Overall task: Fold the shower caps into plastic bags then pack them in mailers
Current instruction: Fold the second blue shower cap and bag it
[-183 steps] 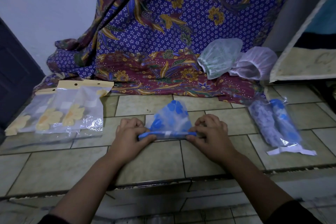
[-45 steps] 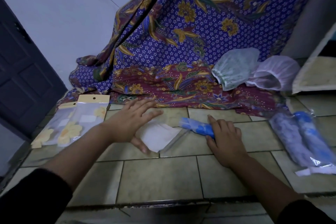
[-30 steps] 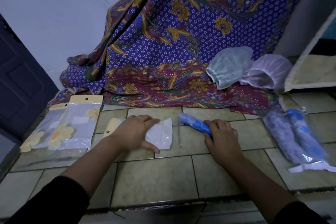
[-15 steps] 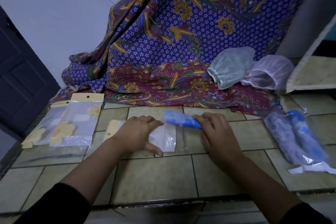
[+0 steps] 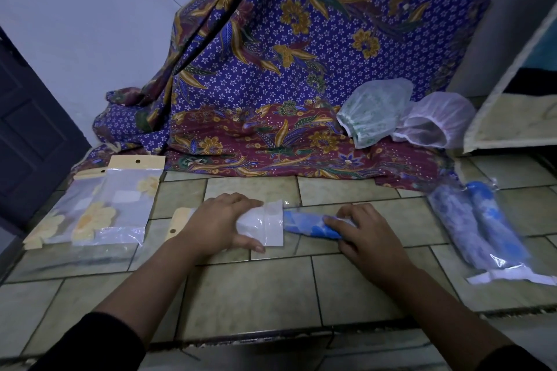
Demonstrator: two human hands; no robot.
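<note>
near the tiled floor's [image 5: 256, 289] middle, the left grip [image 5: 220, 223] held the clear plastic bag [image 5: 266, 227] flat, its mouth facing the rolled blue shower cap [image 5: 304, 224] clasped in the right grip [image 5: 364, 235], likely for sliding in.

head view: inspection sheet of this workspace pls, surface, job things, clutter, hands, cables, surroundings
surface: tiled floor, dimly lit
job's things: rolled blue shower cap, its end at the mouth of the plastic bag; filled bag holding two rolled caps at right; green cap and white cap on the batik cloth
clutter: stack of empty bags at left
hands: left hand grips the plastic bag; right hand grips the rolled blue shower cap
cables: nothing seen
surroundings: dark door at left
</note>
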